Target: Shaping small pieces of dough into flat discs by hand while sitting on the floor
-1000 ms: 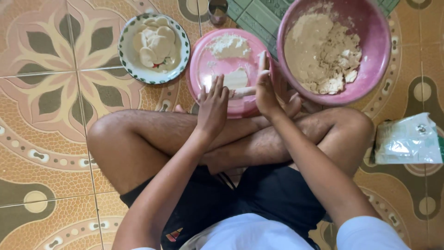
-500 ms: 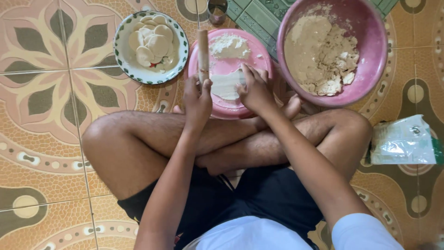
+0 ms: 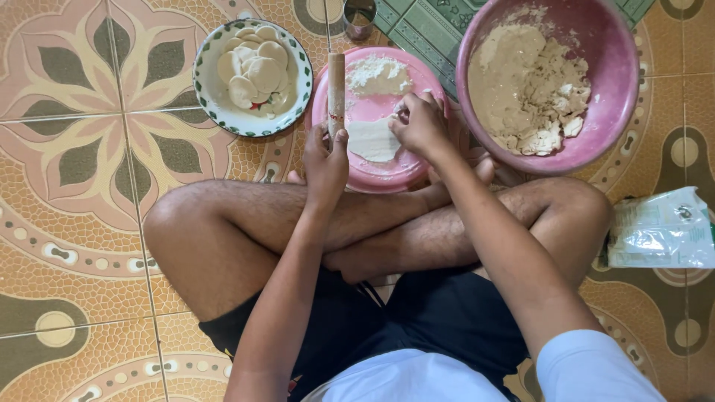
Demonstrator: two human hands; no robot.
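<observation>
**Mia:** What is in the middle?

**Tom:** A flat piece of dough (image 3: 374,139). It lies on a round pink board (image 3: 387,173). The board sits on the floor, just past the person's crossed legs (image 3: 357,223).

**Mia:** What are the hands doing?

**Tom:** The right hand (image 3: 418,123) is on the right side of the board. Its fingers are bent down and touch the edge of the dough. It looks like a pinch, but I cannot tell for sure. The left hand (image 3: 325,162) is at the left side of the board. It is closed around the near end of a wooden rolling pin (image 3: 337,83). The pin points away from the person and lies along the board's left side, just beside the dough.

**Mia:** Is there more on the board?

**Tom:** Yes. A little heap of white flour (image 3: 378,73) is on the far part of the board, past the dough.

**Mia:** And around the board?

**Tom:** To its right is a big pink bowl (image 3: 596,141) with a lumpy mass of dough (image 3: 525,89) in it. The bowl is right beside the board. To the left of the board is a white plate with a green rim (image 3: 208,104). Round flat dough pieces (image 3: 253,71) are piled on it. Far to the right of the board, past the knee, lies a white plastic bag (image 3: 663,231). Behind the board stands a small metal cup (image 3: 360,16). All of it is on a patterned tile floor (image 3: 74,208).
</observation>
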